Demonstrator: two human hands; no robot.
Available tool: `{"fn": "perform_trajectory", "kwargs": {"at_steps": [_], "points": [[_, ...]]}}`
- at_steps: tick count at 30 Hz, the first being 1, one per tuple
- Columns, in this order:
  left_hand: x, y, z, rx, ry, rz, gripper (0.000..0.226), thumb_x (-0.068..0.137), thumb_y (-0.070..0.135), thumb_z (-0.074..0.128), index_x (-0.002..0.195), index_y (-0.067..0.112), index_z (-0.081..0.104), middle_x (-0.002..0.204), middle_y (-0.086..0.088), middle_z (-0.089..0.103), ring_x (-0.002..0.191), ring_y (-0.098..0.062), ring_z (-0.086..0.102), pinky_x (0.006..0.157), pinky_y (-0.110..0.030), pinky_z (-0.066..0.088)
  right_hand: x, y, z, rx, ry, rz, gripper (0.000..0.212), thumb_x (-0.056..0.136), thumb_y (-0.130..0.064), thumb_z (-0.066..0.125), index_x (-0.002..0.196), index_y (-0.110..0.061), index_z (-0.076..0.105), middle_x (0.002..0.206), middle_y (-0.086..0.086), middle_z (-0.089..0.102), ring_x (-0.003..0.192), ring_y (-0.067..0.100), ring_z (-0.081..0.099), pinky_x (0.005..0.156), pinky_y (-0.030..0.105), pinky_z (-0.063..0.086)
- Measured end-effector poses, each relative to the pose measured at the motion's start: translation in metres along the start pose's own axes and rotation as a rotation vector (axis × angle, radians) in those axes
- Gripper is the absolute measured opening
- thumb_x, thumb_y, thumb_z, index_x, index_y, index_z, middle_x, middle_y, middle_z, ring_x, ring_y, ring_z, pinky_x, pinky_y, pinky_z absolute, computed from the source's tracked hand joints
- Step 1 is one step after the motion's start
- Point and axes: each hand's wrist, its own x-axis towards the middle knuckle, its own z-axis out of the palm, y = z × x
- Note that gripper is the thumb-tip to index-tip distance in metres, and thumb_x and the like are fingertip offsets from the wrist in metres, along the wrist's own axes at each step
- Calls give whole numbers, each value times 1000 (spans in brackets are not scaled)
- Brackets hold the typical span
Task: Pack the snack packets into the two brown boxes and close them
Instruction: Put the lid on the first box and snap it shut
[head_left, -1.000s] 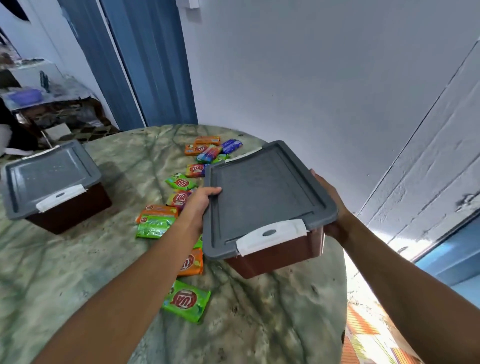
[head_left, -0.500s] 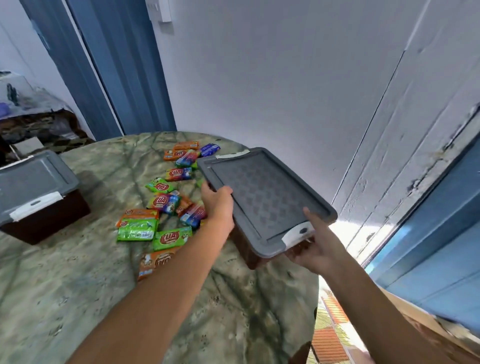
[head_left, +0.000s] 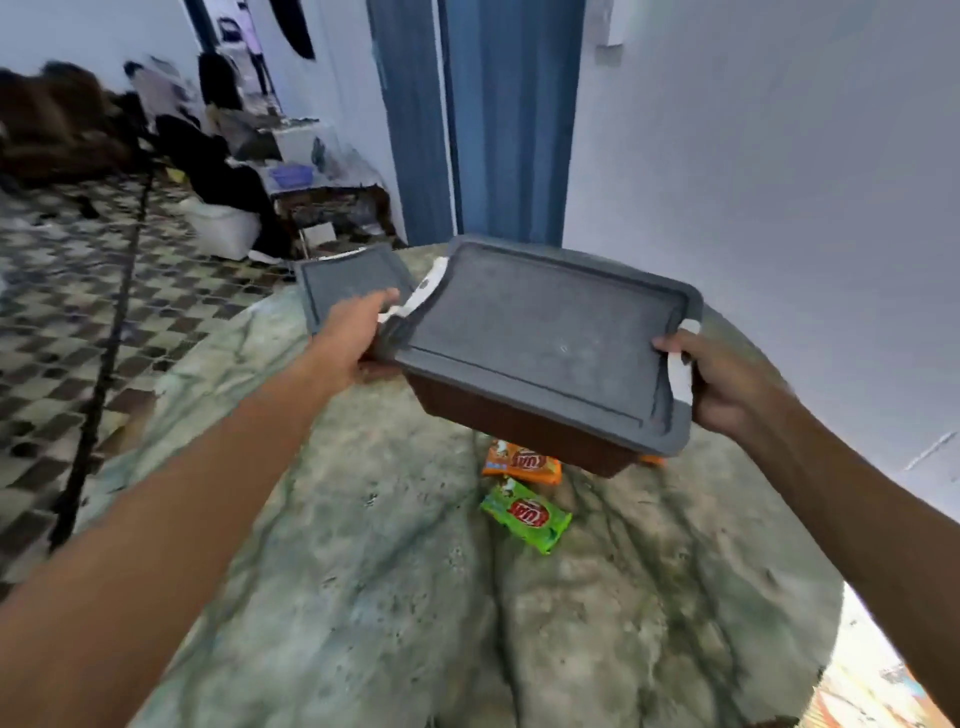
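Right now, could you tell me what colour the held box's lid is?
Grey, with white latches, on the brown box; the lid shows in the head view.

Soft daylight filled the frame, brightest in a blown-out patch below the right hand (head_left: 727, 384), while motion blur smeared the room beyond the left hand (head_left: 348, 338) and wide-angle distortion bowed the wall edges and stretched both forearms.
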Motion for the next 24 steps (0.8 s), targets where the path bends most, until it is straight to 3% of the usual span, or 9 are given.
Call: {"fn": "perform_trajectory", "kwargs": {"at_steps": [3,7,8,10,13,15,16,18,24], "points": [[-6,-28,-81,282,119,128,31,85,34,67,68,8,63,54,2,56,55,-19,50,55,-28,36,23,25,72,-161,-87,98,14,93,-12,52,102,-8,62,74,3,75,63,15,72,53,27,58],[-19,-89,-176,415,228,26,43,86,31,68,56,6,52,51,-5,45,48,-15,42,49,-27,29,37,84,162,-385,-154,99,13,91,-13,60,99,-3,63,76,9,73,56,16,68,45,20,52],[-20,-103,-194,411,243,4,45,86,30,68,53,8,48,49,-4,43,46,-14,40,46,-27,28,40,100,179,-485,-132,62,10,90,-13,63,90,-3,62,75,10,69,53,15,63,41,13,46],[-20,-130,-220,414,262,-51,43,85,31,70,55,6,52,53,-7,45,50,-18,41,49,-29,28,42,130,202,-673,-82,-23,27,87,-17,68,67,-9,53,65,6,55,50,13,49,34,12,35],[-19,-167,-244,406,270,-74,36,82,31,73,64,2,61,58,-8,52,57,-20,46,52,-29,33,50,176,221,-837,-55,-30,35,78,-31,74,59,-12,52,66,9,58,62,23,58,53,28,44],[-21,-191,-250,443,326,-37,24,81,31,74,75,12,60,61,-3,56,60,-20,52,53,-28,37,50,199,224,-955,-9,-90,26,81,-29,73,72,-9,60,74,9,59,76,23,57,62,32,38],[-23,-200,-250,476,359,-1,21,81,33,73,84,18,59,63,0,58,61,-19,55,55,-28,40,48,209,224,-1008,23,-140,24,84,-29,70,90,-6,62,84,10,60,83,25,57,66,32,37],[-25,-212,-248,520,411,116,22,80,37,73,91,24,59,63,2,59,59,-18,58,56,-29,42,40,220,223,-1097,59,-280,39,91,-28,62,119,-3,53,100,16,61,94,30,58,72,34,36],[-19,-213,-250,756,440,326,25,86,33,65,98,11,67,77,-4,64,69,-22,57,63,-28,41,33,224,229,-1419,134,-428,37,98,-31,46,121,-1,46,105,31,62,97,47,58,74,46,44]]}}
